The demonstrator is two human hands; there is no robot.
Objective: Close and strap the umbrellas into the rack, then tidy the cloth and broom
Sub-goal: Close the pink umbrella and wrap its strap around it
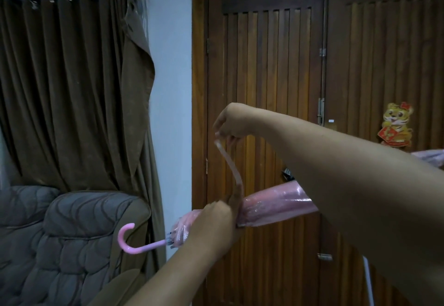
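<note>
Both hands worked one pink umbrella [276, 206], furled toward 6 o'clock: left hand [211, 221] clamped it, right hand [230, 123] fingers pinched its strap [229, 159]; wrapping likely came next

The right forearm [360, 180] hid the pink umbrella [276, 204] past its middle, so its tip went unseen. The left hand [211, 224] covered where the strap [230, 161] joined the canopy.
</note>
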